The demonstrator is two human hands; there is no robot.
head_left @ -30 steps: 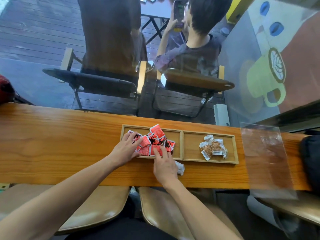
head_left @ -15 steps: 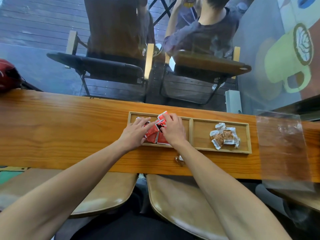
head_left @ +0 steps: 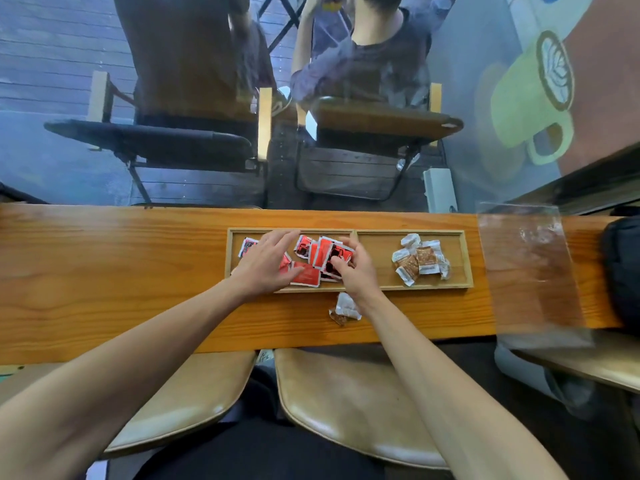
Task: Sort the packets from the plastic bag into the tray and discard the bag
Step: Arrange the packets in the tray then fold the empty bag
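A two-compartment wooden tray (head_left: pixel 356 289) lies on the counter. Its left compartment holds several red packets (head_left: pixel 320 255); its right compartment holds several white-and-brown packets (head_left: pixel 419 259). My left hand (head_left: pixel 265 263) rests spread on the left side of the red pile. My right hand (head_left: pixel 353 265) presses its fingers on the pile's right side, and I cannot tell whether it grips a packet. One white-and-brown packet (head_left: pixel 343 309) lies on the counter in front of the tray, by my right wrist. The clear plastic bag (head_left: pixel 530 271) lies flat to the right of the tray.
The wooden counter (head_left: pixel 104 271) runs along a glass pane; two people sit on chairs beyond it. A dark bag (head_left: pixel 623 265) sits at the counter's far right. Tan stools (head_left: pixel 346 403) stand below the front edge.
My right hand moved from the tray's front edge up onto the red pile. Both hands have pushed the red packets together, then spread slightly apart. The loose packet on the counter is uncovered.
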